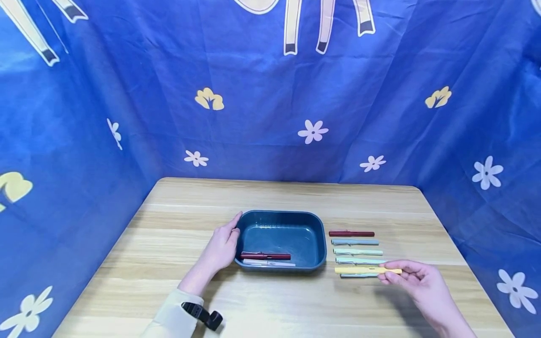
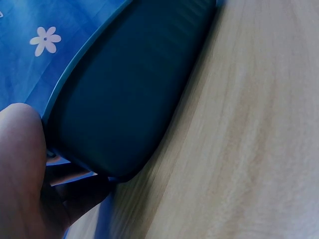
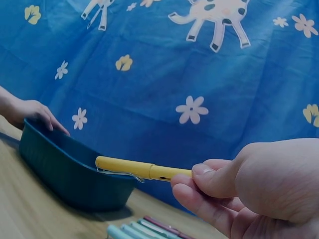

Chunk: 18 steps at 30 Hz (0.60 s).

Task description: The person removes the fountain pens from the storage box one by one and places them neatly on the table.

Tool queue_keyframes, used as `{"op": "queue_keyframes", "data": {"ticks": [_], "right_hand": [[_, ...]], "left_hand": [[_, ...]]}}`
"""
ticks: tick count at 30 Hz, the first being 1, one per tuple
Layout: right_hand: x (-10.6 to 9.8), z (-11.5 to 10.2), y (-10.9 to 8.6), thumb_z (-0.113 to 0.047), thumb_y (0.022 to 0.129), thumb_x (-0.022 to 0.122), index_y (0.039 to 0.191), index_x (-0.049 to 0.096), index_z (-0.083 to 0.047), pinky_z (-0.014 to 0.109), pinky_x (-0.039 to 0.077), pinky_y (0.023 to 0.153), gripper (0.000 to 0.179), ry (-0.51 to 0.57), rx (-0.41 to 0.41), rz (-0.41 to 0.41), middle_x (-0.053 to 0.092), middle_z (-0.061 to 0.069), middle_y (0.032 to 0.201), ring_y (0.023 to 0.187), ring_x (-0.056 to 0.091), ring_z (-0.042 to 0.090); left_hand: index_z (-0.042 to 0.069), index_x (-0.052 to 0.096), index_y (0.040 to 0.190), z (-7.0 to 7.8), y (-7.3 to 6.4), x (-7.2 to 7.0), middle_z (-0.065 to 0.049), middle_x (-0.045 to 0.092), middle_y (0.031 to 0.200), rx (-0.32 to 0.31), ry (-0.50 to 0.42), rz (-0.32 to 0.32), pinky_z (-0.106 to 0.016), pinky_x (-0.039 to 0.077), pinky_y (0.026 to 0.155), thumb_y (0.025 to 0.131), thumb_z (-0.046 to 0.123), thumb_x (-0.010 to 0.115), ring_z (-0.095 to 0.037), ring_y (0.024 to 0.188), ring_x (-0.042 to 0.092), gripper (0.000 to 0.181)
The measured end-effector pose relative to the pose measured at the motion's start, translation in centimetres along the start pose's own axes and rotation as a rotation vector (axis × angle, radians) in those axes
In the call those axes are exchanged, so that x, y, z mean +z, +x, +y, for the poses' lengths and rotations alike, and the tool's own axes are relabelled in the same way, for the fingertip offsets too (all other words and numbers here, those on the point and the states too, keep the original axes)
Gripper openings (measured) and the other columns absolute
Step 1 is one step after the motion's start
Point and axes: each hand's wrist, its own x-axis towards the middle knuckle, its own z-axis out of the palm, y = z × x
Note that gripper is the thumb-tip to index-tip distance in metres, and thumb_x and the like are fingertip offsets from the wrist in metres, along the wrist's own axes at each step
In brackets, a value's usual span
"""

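Observation:
My right hand (image 1: 418, 279) pinches a yellow capped pen (image 1: 359, 270) by one end between thumb and fingers. The pen points left, its metal clip visible in the right wrist view. It is held above a row of pens on the table and partly covers the nearest one, a greenish pen (image 1: 358, 275). A dark teal box (image 1: 281, 234) without a lid stands to the left. My left hand (image 1: 221, 244) grips its left end, thumb and fingers about the wall in the left wrist view. Inside lie a dark red pen (image 1: 270, 256) and a whitish pen (image 1: 270, 264), near the front wall.
Beside the box's right end lie a dark red pen (image 1: 351, 233), a grey-blue pen (image 1: 355, 242), a pale green pen (image 1: 357, 252) and a mint pen (image 1: 359, 260), roughly parallel. Blue patterned cloth (image 1: 262, 155) encloses the wooden table (image 1: 190, 197) at the back and sides.

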Motion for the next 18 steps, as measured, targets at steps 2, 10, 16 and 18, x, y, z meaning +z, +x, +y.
{"op": "queue_keyframes", "data": {"ticks": [2,10,16,18], "right_hand": [[-0.2,0.4,-0.2,0.007,0.091,0.061,0.115,0.058,0.018,0.039,0.057,0.08,0.026,0.009,0.008,-0.001,0.07,0.026,0.095,0.089,0.068,0.043],[-0.9,1.8,-0.6,0.011,0.091,0.06,0.116,0.05,0.027,0.039,0.056,0.082,0.032,0.064,0.003,-0.019,0.07,0.026,0.1,0.09,0.068,0.041],[-1.3,2.6,-1.1,0.007,0.091,0.062,0.115,0.056,0.022,0.041,0.057,0.082,0.029,0.015,0.08,-0.012,0.067,0.031,0.101,0.089,0.068,0.043],[-1.5,3.0,-1.3,0.005,0.091,0.062,0.115,0.057,0.021,0.041,0.057,0.082,0.029,0.005,0.103,-0.012,0.066,0.032,0.1,0.09,0.068,0.042]], "left_hand": [[0.011,0.04,0.151,0.0,0.0,0.0,-0.018,0.048,0.141,0.0,0.002,0.0,-0.046,0.037,0.11,0.104,0.014,0.04,-0.028,0.129,0.048,0.047],[0.011,0.04,0.151,-0.1,0.0,0.0,-0.018,0.048,0.142,-0.004,0.003,-0.001,-0.047,0.036,0.11,0.104,0.015,0.04,-0.028,0.13,0.047,0.047],[0.011,0.04,0.15,-0.1,-0.1,0.1,-0.019,0.049,0.141,-0.003,0.001,0.006,-0.047,0.037,0.109,0.104,0.014,0.04,-0.029,0.129,0.048,0.047],[0.011,0.041,0.15,-0.1,-0.2,0.1,-0.019,0.049,0.14,-0.002,-0.002,0.008,-0.047,0.037,0.109,0.104,0.014,0.041,-0.029,0.129,0.048,0.047]]}}
